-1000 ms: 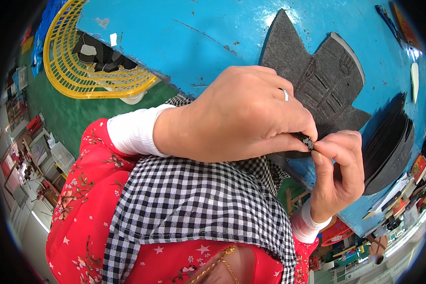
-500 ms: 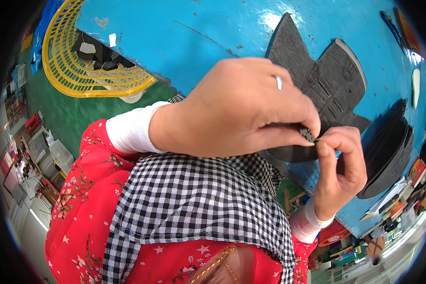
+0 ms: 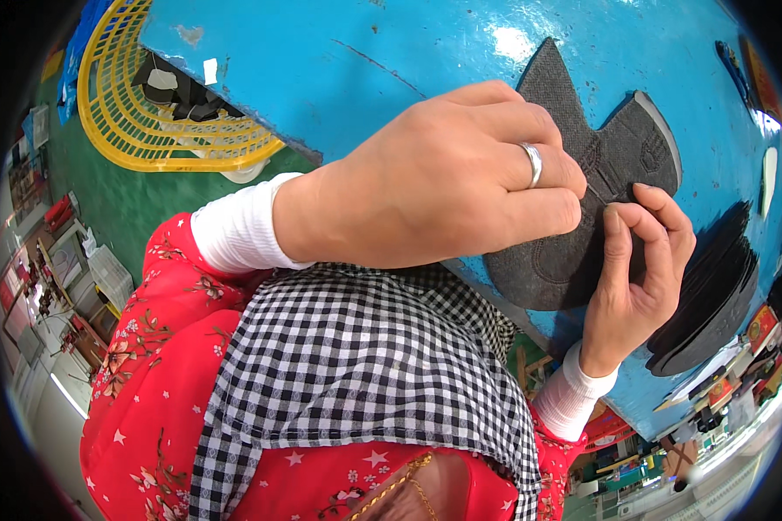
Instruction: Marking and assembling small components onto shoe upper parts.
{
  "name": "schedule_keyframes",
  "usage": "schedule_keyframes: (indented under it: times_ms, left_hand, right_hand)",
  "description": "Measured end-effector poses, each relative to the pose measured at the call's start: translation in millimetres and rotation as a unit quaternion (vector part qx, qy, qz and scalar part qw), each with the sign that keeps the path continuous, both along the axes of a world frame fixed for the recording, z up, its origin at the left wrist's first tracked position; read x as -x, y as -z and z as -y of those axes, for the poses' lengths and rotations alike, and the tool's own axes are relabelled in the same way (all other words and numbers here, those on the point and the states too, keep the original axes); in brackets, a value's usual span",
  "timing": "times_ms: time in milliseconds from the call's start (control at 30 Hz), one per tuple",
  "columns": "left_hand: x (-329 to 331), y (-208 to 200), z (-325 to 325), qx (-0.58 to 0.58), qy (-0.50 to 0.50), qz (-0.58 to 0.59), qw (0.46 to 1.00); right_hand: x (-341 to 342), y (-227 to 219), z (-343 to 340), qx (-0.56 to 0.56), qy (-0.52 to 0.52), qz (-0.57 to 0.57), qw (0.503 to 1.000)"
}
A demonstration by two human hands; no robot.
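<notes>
A flat dark grey fabric piece, which looks like a stitched shoe upper (image 3: 617, 152), lies on the blue table under my hands. One end rises to a point; a pale strip edges its far right side. Over its left part, my left hand (image 3: 460, 182) is closed with curled fingers and a ring on one of them. Whatever those fingers hold is hidden from view. My right hand (image 3: 639, 282) is over the piece's near right side, thumb and forefinger pressed together in a pinch. Anything between them is too small to make out.
A stack of similar dark pieces (image 3: 712, 295) lies on the right of the blue table (image 3: 321, 87). A yellow plastic basket (image 3: 148, 156) with dark scraps stands beyond the table's left edge. A pale strip (image 3: 768, 182) lies at the far right.
My hands have drawn apart slightly; the small dark textured bit seen between my left fingers no longer shows. My right hand is a little lower and farther right. The fabric piece has shifted slightly rightward and nearer.
</notes>
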State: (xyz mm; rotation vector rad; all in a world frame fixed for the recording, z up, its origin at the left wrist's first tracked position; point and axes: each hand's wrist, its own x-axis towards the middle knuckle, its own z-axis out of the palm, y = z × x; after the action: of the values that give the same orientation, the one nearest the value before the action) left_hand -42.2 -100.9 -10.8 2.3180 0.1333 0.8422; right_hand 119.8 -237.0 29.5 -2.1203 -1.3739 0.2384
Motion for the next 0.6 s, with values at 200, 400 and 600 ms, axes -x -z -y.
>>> schedule_keyframes:
  times_ms: [200,400,600]
  left_hand:
    - [-8.4,1.1,6.8,-0.024,-0.023,0.017,0.999]
    - [-15.1,1.9,16.4,-0.094,-0.068,0.023,0.993]
    - [-14.8,-3.8,10.0,-0.128,-0.026,-0.012,0.991]
  right_hand:
    - [-1.1,-1.8,1.2,0.011,0.000,0.012,1.000]
    - [-10.0,-5.3,1.7,0.010,0.008,-0.071,0.997]
    - [-10.3,-3.8,-2.6,0.016,-0.006,-0.034,0.999]
